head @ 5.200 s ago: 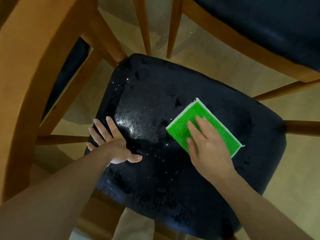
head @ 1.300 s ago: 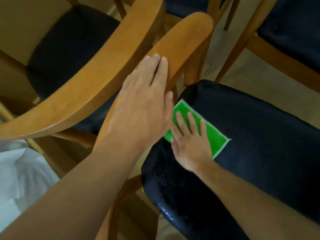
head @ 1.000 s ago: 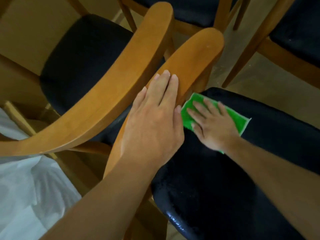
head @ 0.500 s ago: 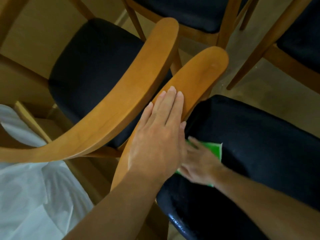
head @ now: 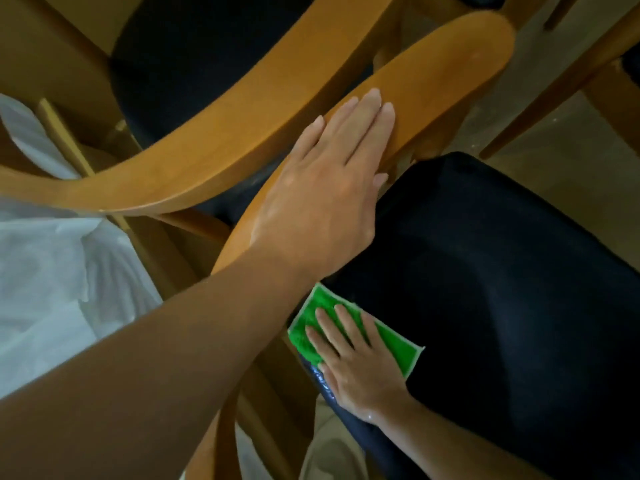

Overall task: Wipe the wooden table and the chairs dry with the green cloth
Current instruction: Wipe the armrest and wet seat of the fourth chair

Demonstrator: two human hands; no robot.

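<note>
Since half a second ago my right hand [head: 360, 368] has dragged the green cloth [head: 394, 344] toward me along the near left edge of the dark seat [head: 502, 289], and more of the cloth shows now from under my left forearm. My left hand [head: 329, 195] has kept its place, flat on the curved wooden backrest [head: 443, 64], fingers straight and together, gripping nothing.

As for the working grip, the right hand lies spread on the cloth with straight fingers, pressing it down rather than pinching it. The cloth sits under and just ahead of those fingers, at the seat's left rim, its long axis running from upper left to lower right across the view. The right hand is the nearer one and is already on it; the left only steadies the chair.

Judging from this, the next stroke turns on the rim: wet gloss shows on the seat's front edge [head: 322, 382] just beside my thumb, so the cloth would need to go over that lip.

A second chair [head: 207, 133] stands close on the left, its backrest nearly touching this one, and white fabric [head: 52, 265] lies lower left. Pale floor [head: 554, 168] shows beyond the seat.
</note>
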